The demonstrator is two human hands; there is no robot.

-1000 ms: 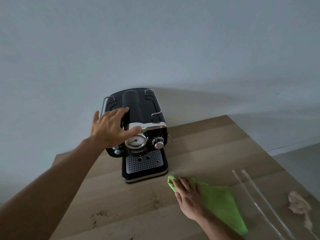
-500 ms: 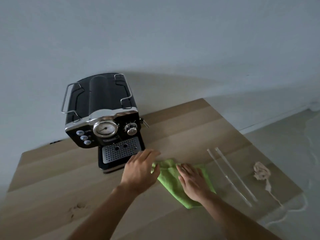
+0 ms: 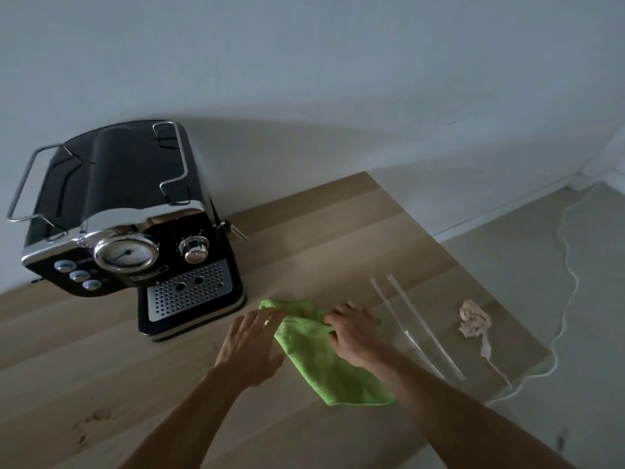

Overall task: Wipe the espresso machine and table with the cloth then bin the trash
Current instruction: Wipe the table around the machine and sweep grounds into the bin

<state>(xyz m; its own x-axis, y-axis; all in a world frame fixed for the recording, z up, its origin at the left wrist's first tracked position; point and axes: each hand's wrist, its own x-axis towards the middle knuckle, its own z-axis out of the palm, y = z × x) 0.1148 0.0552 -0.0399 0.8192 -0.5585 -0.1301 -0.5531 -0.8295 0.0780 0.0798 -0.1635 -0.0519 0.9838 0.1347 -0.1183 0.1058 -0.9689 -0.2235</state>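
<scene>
A black and chrome espresso machine (image 3: 128, 228) stands at the back left of the wooden table (image 3: 338, 231). In front of it to the right lies a green cloth (image 3: 324, 363), flat on the wood. My left hand (image 3: 250, 343) lies with straight fingers on the cloth's left edge. My right hand (image 3: 355, 333) rests on the cloth's upper right part, its fingers curled into the fabric. A clear plastic wrapper (image 3: 416, 326) lies to the right of the cloth, and a crumpled tissue (image 3: 473, 321) sits near the table's right edge.
The table meets a pale wall at the back. Its right edge drops to a grey floor where a white cable (image 3: 564, 265) snakes. A dark stain (image 3: 91, 421) marks the wood at the front left.
My left hand has left the top of the machine and come down to the cloth beside my right hand. The view has swung so that the machine sits further left.
</scene>
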